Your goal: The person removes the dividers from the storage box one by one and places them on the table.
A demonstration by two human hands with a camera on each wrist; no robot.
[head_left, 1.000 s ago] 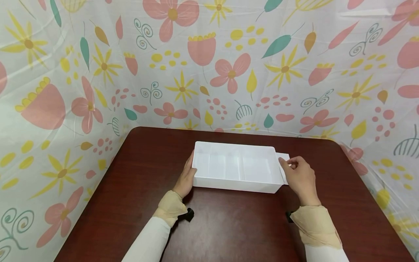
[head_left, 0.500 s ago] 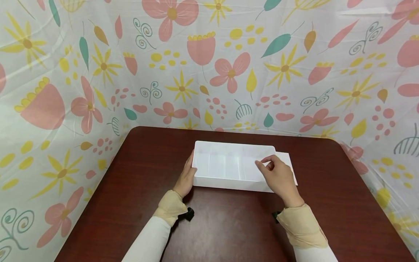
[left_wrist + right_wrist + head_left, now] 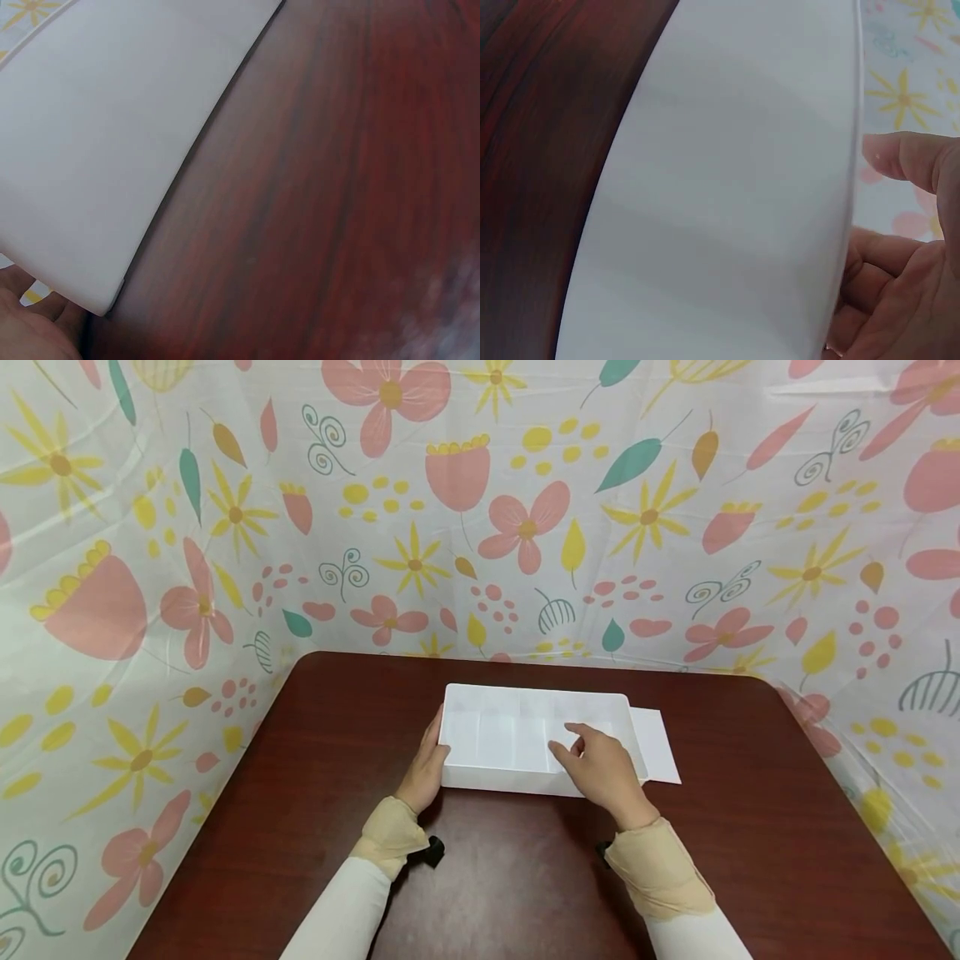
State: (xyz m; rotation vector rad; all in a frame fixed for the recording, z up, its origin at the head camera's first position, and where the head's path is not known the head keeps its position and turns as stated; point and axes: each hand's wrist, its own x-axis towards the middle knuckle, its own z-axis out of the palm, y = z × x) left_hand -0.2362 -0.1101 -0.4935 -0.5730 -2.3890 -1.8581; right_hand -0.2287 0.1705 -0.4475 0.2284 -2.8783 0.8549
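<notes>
A white compartment tray (image 3: pixel 495 778) with upright dividers lies on the dark wooden table. At its left end my left hand (image 3: pixel 422 770) grips the corner, fingers along the outer end wall and thumb at the front corner. In the left wrist view, part of that hand (image 3: pixel 37 326) shows beside the tray's end. Over the right half of the tray hovers my right hand (image 3: pixel 602 770), thumb and index finger spread apart with nothing between them. The right wrist view shows this hand (image 3: pixel 907 277) beyond the tray's front wall (image 3: pixel 712 180), its lower fingers partly hidden by the rim.
From beneath the tray's right end a flat white panel (image 3: pixel 656 745) sticks out onto the table (image 3: pixel 510 877). Behind and to the left hangs a floral curtain (image 3: pixel 517 577) close to the table's edges.
My right hand has let go of the white panel at the tray's right end and moved left over the tray, its thumb and index finger spreading. My left hand has stayed at the left end.
</notes>
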